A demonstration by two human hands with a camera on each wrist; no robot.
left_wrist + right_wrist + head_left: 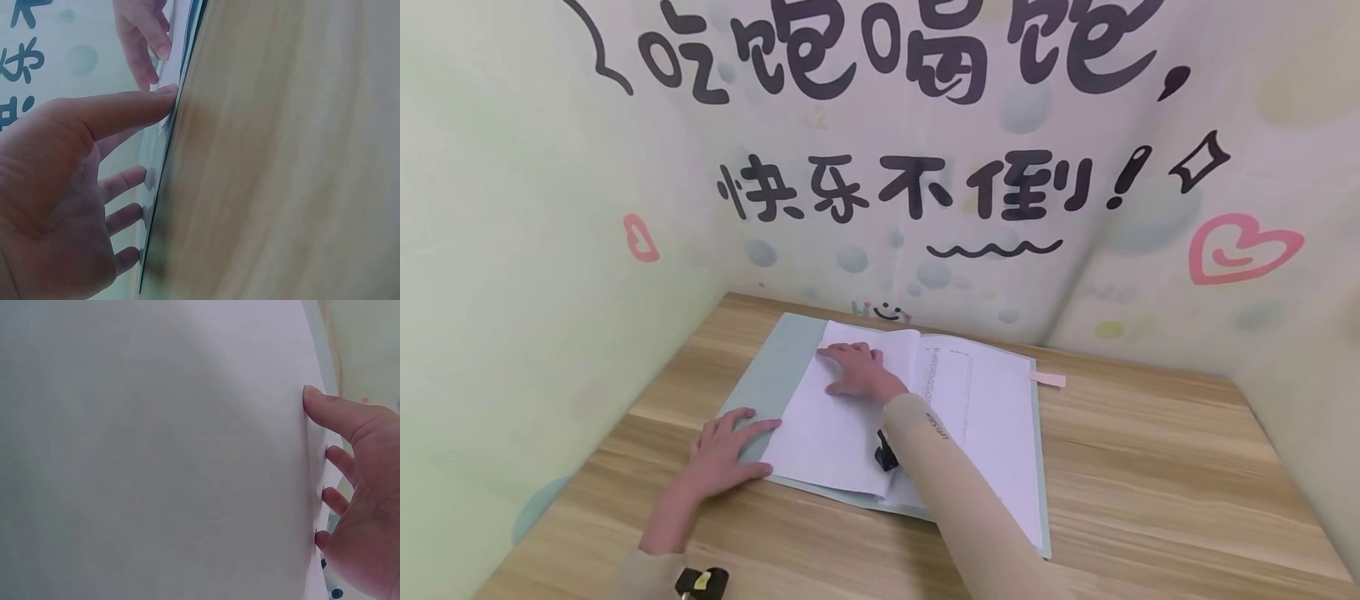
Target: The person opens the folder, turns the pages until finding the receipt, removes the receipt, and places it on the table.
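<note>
A booklet with a pale blue-green cover (786, 358) lies spread on the table, white pages on both sides. My left hand (722, 454) rests at its lower left corner, fingers spread over the cover and fingertips by the page edge. In the left wrist view the thumb of the left hand (56, 194) lies at the cover's edge. My right hand (859, 371) lies on the upper part of the blank left page (820, 442), fingers extended toward its outer edge. The right wrist view has the right hand's (369, 500) fingertips touching the white paper (156, 456).
Printed columns fill part of the right page (1000, 433), partly covered by my right sleeve (955, 492). A pink tab (1049, 380) sticks out from its right edge. The wooden table (1157, 483) meets a wall (880, 275) with black lettering behind and another at left.
</note>
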